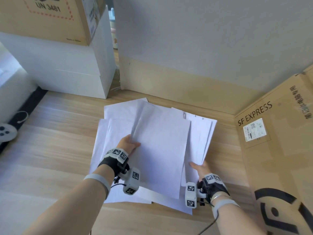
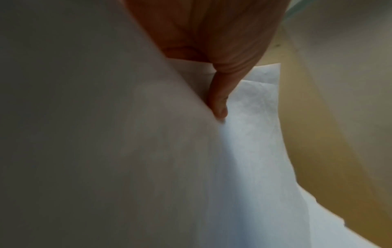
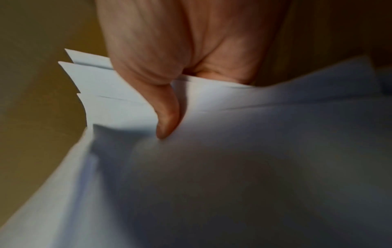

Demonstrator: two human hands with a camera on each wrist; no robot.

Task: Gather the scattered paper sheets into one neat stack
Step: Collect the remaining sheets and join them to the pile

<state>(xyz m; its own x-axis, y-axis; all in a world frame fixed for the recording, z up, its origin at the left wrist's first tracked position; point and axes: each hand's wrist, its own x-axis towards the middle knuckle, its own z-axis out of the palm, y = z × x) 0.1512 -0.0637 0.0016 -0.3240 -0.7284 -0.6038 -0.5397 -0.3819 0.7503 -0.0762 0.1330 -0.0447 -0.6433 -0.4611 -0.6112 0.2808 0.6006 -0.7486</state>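
Note:
White paper sheets (image 1: 160, 150) overlap in a loose, fanned pile on the wooden floor in the head view. My left hand (image 1: 129, 145) grips the left edge of a raised bunch of sheets, thumb on top, fingers hidden beneath. My right hand (image 1: 199, 167) pinches the near corner of a second bunch of sheets (image 1: 201, 138) at the pile's right side. In the left wrist view the thumb (image 2: 218, 100) presses down on paper (image 2: 254, 151). The right wrist view has the thumb (image 3: 167, 117) on top of several staggered sheets (image 3: 254, 151).
A cardboard box marked SF EXPRESS (image 1: 279, 150) stands close on the right. White boxes (image 1: 67, 68) with a cardboard box (image 1: 50, 17) on top sit at the far left. The wall (image 1: 203, 48) runs just behind the pile. A white round device (image 1: 6, 133) lies at the left.

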